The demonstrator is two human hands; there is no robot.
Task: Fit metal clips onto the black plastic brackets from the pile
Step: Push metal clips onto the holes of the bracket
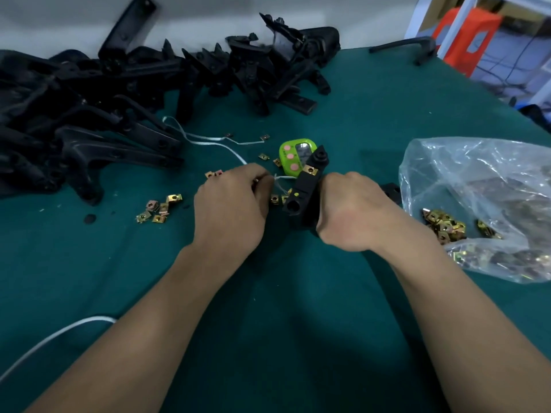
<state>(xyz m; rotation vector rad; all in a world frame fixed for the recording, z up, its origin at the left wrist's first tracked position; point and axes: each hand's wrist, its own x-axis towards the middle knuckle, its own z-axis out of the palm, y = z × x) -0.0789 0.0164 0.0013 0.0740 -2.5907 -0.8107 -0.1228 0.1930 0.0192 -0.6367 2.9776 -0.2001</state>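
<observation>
Head view: your right hand [346, 210] grips the bracket [304, 186], pointing away; clips [274, 199] lie nearer your left hand [229, 207], grasp hidden.

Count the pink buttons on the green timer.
3 pink buttons in a row down the left side of the green timer: upper, middle, lower. The black bracket held by the right hand covers the timer's right edge, so others may be hidden.
</observation>
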